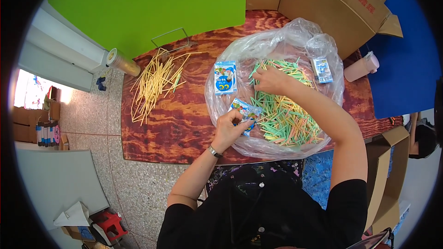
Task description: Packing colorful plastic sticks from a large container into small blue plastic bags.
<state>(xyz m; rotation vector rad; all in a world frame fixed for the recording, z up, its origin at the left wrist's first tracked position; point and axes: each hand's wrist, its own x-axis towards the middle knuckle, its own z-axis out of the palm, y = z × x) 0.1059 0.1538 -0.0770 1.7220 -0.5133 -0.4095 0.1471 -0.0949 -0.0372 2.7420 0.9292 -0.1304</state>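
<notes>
Sticks [284, 115] in bag [277, 41] on wooden table [180, 124]; left fingers [242, 122] pinch packet [243, 110], right fingers [258, 76] grip sticks

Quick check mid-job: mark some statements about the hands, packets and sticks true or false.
1. The left hand holds a small blue-and-white packet. True.
2. The right hand rests on the yellow sticks. False: it is on the green and orange sticks in the clear plastic bag.
3. The yellow sticks lie outside the bag. True.
4. The table is white. False: it is reddish wood grain.
</notes>
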